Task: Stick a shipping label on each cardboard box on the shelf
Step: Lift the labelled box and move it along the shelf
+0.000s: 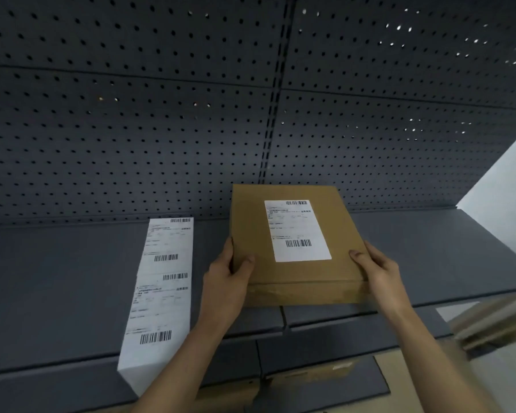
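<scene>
A flat brown cardboard box (251,225) lies on the dark grey shelf (72,278), its far end near the pegboard. A white shipping label (297,231) with barcodes is stuck on its top face. My left hand (227,278) grips the box's near left corner, thumb on top. My right hand (376,269) grips the near right corner the same way. To the left of the box a strip of white shipping labels (161,287) lies on the shelf, its near end hanging over the front edge.
A dark perforated pegboard (161,114) backs the shelf, with a slotted upright (273,114) in the middle. Lower shelves (325,347) step out below, with cardboard (325,374) showing on one. A blurred cardboard piece (495,320) sits at the right edge.
</scene>
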Action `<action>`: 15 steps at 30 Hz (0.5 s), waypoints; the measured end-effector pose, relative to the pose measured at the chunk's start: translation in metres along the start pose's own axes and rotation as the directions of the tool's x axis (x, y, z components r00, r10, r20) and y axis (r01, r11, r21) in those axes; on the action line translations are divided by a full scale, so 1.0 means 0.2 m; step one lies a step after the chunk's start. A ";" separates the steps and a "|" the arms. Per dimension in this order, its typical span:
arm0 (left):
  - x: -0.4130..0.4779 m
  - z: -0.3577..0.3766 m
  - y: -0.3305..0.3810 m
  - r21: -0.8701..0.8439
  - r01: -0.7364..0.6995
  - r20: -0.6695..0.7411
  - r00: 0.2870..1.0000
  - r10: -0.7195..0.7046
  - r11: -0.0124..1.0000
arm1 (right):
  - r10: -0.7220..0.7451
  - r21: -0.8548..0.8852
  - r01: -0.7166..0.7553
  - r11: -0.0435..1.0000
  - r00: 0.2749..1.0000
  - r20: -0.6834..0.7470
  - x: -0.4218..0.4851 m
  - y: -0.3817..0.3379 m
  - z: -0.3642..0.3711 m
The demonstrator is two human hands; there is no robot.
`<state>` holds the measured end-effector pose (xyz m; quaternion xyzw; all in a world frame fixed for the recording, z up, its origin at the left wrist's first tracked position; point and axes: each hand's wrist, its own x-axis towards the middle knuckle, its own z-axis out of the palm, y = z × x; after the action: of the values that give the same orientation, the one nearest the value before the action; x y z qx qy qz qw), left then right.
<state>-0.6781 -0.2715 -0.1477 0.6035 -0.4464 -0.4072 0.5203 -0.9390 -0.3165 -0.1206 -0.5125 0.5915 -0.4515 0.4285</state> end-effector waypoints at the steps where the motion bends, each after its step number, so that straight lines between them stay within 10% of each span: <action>1: 0.01 0.01 0.00 0.011 0.004 -0.014 1.000 -0.004 1.000 | 0.000 -0.001 0.000 1.000 1.000 0.008 0.02 0.00 0.00; 15: 0.00 0.28 0.06 0.082 0.072 -0.172 0.983 -0.057 0.994 | 0.003 0.075 -0.012 0.997 0.992 0.126 0.24 0.11 -0.16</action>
<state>-0.7336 -0.2878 -0.1422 0.6723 -0.3980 -0.3513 0.5159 -0.9803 -0.3593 -0.1359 -0.5211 0.5477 -0.4388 0.4857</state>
